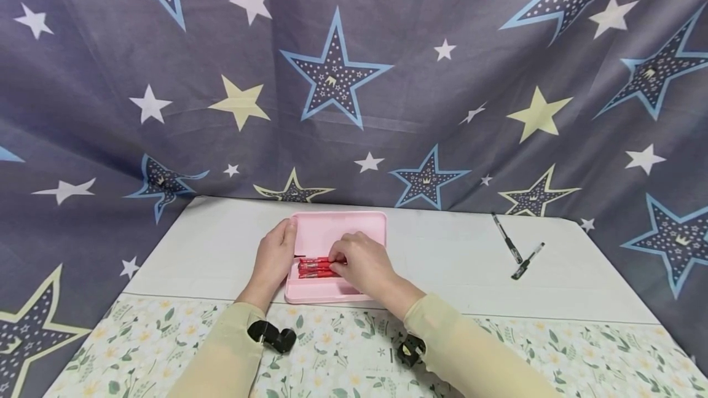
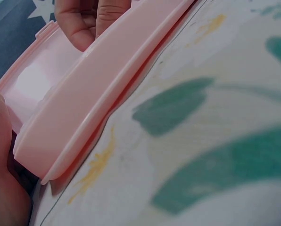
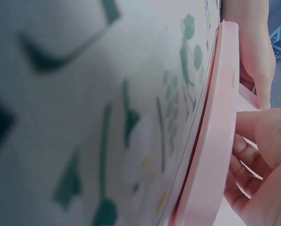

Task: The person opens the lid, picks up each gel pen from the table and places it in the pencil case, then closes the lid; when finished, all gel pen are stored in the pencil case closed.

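Note:
A pink pencil case (image 1: pixel 337 287) lies open on the white part of the table, its lid (image 1: pixel 321 226) tilted back on the far side. Several red pens (image 1: pixel 312 272) lie side by side inside it, with a dark thin tip poking out at their left. My left hand (image 1: pixel 275 257) grips the case's left side, thumb up along the edge by the lid. Over the case, my right hand (image 1: pixel 362 263) has its fingers bent down, with thumb and index finger pinching at the red pens. These fingers hide the pens' right ends. In the right wrist view the case wall (image 3: pixel 211 141) covers the fingertips.
Two black pens, one (image 1: pixel 506 238) slanting and the other (image 1: pixel 528 261) nearer, lie at the right of the table. A floral cloth (image 1: pixel 343 349) covers the near side. Behind the table hangs a grey star-patterned curtain (image 1: pixel 420 109).

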`<action>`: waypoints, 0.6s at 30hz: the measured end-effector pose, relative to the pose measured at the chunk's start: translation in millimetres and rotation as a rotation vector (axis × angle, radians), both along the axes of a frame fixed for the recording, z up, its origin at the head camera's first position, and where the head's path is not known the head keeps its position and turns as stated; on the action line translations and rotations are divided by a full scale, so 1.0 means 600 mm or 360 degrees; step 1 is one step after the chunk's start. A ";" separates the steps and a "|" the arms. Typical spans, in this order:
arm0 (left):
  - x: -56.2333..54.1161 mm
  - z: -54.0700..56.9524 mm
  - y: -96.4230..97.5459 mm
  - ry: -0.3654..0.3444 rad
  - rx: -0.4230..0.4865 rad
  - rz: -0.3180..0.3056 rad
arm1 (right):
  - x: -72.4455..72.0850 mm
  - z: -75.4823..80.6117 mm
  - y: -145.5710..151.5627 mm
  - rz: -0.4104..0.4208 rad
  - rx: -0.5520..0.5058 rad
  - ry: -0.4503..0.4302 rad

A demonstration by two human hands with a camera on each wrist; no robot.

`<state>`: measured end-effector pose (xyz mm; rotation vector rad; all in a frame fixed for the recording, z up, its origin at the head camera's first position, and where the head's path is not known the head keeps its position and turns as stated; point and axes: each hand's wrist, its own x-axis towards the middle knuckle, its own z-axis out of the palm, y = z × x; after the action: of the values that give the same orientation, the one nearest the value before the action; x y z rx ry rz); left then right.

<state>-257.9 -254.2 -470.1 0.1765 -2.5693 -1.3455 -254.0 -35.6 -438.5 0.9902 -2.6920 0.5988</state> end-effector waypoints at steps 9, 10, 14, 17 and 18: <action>0.000 0.000 0.000 0.0019 0.0005 -0.0005 | -0.002 -0.002 -0.001 -0.0006 0.0013 -0.0003; 0.000 0.000 0.000 0.0022 0.0007 -0.0005 | -0.003 -0.002 -0.001 -0.0007 0.0014 -0.0004; 0.000 0.000 -0.001 0.0026 0.0005 -0.0003 | -0.003 -0.002 0.000 -0.0001 0.0013 -0.0014; 0.000 0.000 -0.001 0.0032 0.0005 0.0000 | -0.002 0.001 0.003 0.0020 -0.0001 -0.0035; 0.001 0.001 -0.001 0.0034 0.0006 0.0001 | -0.001 0.003 0.004 0.0028 -0.0010 -0.0043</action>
<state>-257.5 -254.5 -469.7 0.1625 -2.5488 -1.3450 -254.5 -33.0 -436.5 1.0125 -2.7055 0.6279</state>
